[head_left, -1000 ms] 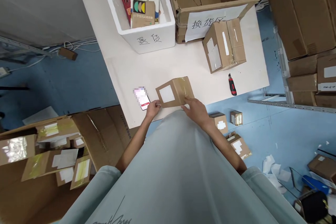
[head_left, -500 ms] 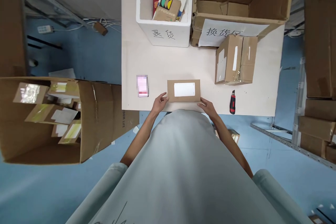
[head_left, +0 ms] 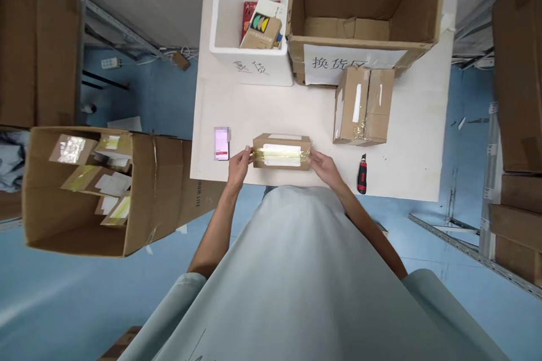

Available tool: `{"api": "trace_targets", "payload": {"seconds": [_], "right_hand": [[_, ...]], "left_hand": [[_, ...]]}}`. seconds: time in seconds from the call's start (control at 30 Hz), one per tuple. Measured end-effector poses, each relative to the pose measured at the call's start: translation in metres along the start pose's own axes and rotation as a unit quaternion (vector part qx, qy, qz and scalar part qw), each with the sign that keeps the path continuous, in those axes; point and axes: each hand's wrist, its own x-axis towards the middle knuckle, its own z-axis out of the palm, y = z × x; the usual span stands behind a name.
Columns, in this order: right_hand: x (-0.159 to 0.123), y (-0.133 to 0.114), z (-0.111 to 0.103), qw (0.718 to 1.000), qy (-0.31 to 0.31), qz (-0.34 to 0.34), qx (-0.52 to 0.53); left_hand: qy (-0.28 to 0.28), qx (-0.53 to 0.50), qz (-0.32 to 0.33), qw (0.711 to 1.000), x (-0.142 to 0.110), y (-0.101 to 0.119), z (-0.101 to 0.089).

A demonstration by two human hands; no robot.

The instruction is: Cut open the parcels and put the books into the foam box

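Observation:
Between my hands, near the table's front edge, is a small brown cardboard box [head_left: 282,154]. It is tilted, showing a side with a white label under shiny yellowish tape and part of another face with a white label. My left hand [head_left: 239,166] is closed on its left end, thumb and fingers pinching the edge. At the right end, my right hand [head_left: 326,167] grips the corner by the loose-looking tape. A phone [head_left: 221,144] with a blurred pink screen lies left of my left hand. A red and black utility knife [head_left: 362,175] rests to the right.
Behind stand a white foam bin [head_left: 265,70] with several books and a large open carton [head_left: 368,42] with a handwritten sign. A taped box [head_left: 363,107] sits before the carton. Left of the table [head_left: 406,163], a big carton [head_left: 163,186] holds several parcels. Shelving with boxes [head_left: 519,211] is at right.
The small box has been turned, so its taped, labelled side now shows. My hands have gone from resting at its corners to gripping both ends. The view has shifted somewhat.

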Motion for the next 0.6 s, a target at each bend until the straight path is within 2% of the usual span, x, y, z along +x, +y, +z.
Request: {"api": "trace_targets", "payload": {"seconds": [0.07,0.13,0.2,0.23,0.27,0.33,0.4,0.43,0.5,0.57,0.6], "right_hand": [[-0.001,0.001,0.005,1.000,-0.010,0.021,0.001],[-0.004,-0.004,0.004,0.999,-0.013,0.031,-0.005],[-0.008,-0.016,-0.011,0.999,0.026,-0.004,-0.027],[-0.009,-0.023,-0.024,0.996,0.069,-0.039,-0.047],[-0.010,-0.030,-0.040,0.986,0.128,-0.078,-0.073],[-0.010,-0.041,-0.081,0.945,0.265,-0.138,-0.133],[-0.004,-0.043,-0.123,0.900,0.371,-0.137,-0.184],[-0.001,-0.042,-0.141,0.889,0.396,-0.108,-0.203],[0.007,-0.034,-0.167,0.896,0.385,-0.030,-0.220],[0.011,-0.024,-0.176,0.912,0.343,0.003,-0.225],[0.011,-0.019,-0.175,0.917,0.326,-0.001,-0.229]], "left_hand": [[-0.011,0.046,-0.024,0.999,0.001,0.000,0.001],[0.000,0.131,-0.028,0.991,0.004,0.003,0.007],[0.040,0.222,0.020,0.974,0.008,0.011,0.024],[0.053,0.252,0.059,0.964,0.010,0.017,0.037],[0.052,0.270,0.100,0.956,0.012,0.024,0.054],[-0.019,0.265,0.165,0.950,0.015,0.042,0.096],[-0.110,0.251,0.200,0.941,0.016,0.062,0.144],[-0.147,0.250,0.206,0.935,0.016,0.073,0.169],[-0.199,0.270,0.198,0.921,0.013,0.090,0.212],[-0.222,0.294,0.174,0.913,0.009,0.102,0.244],[-0.226,0.301,0.168,0.911,0.006,0.105,0.253]]}}
